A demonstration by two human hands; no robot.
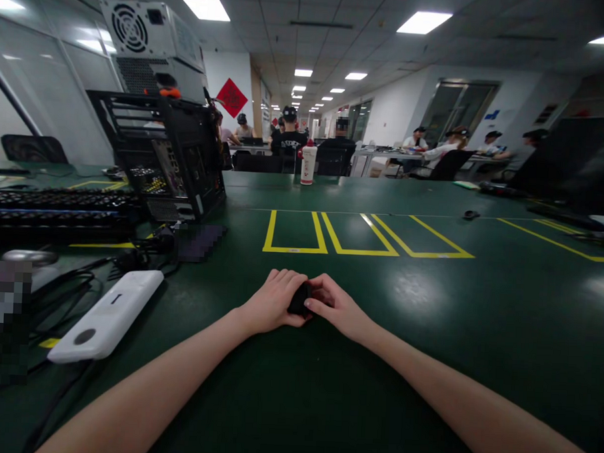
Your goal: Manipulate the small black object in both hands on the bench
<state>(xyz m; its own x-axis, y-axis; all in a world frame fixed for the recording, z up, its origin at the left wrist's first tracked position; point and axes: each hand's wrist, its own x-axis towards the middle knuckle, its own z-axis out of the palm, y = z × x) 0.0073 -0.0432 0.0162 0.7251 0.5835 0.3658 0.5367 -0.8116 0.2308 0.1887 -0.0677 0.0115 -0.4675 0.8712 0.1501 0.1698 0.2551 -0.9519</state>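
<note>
A small black object [299,298] is between my two hands, low over the green table [294,400]; its kind is hard to make out. My left hand [277,299] wraps round it from the left, fingers over the far side and thumb at the near side. From the right, my right hand [336,307] grips its edge, the thumb pressed on the near face and the fingers curled behind. Much of the object is hidden by the fingers. Just beyond the hands, yellow tape outlines [295,250] mark the tabletop.
On the left stand an open black computer case [185,161] with a power supply [145,29] on top, a white power bank [110,318] and tangled black cables [80,270]. A white cup [308,163] is at the far edge. Several people sit at desks beyond.
</note>
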